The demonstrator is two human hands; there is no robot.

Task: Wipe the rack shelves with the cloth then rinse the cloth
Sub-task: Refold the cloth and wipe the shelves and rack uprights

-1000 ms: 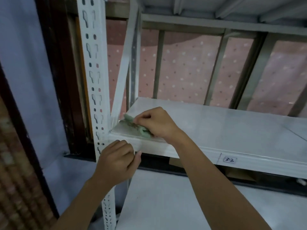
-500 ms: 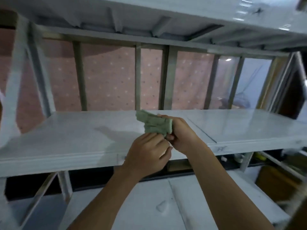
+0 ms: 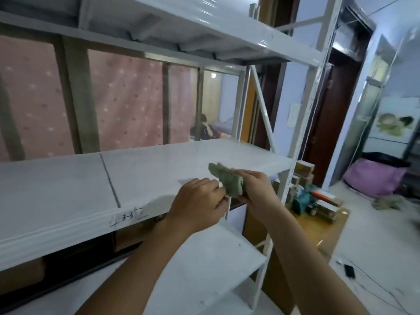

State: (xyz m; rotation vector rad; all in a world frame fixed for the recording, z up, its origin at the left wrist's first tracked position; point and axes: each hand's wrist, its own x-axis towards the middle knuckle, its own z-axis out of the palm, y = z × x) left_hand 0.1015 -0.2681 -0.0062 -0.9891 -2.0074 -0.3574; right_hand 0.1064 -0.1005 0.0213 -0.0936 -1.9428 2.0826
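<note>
A crumpled green cloth (image 3: 227, 181) is held up in the air in front of the white rack's middle shelf (image 3: 145, 171), near its right end. My right hand (image 3: 254, 186) grips the cloth from the right. My left hand (image 3: 200, 203) is closed beside it, fingertips pinching at the cloth's lower left edge. The cloth is off the shelf surface. The shelf's front lip bears a handwritten "3-3" label (image 3: 128, 216). Another white shelf (image 3: 204, 264) lies below my forearms, and an upper shelf (image 3: 204, 26) is overhead.
The rack's right upright (image 3: 313, 114) stands just right of my hands. Beyond it, a wooden stand (image 3: 318, 228) carries boxes and a teal object. A purple cushion (image 3: 375, 178) and a phone with a cable (image 3: 348, 270) are on the floor at right. Pink dotted fabric hangs behind the rack.
My view has swung from the rack's left end to its right end. The cloth came off the shelf's left corner and is now held in the air between both hands.
</note>
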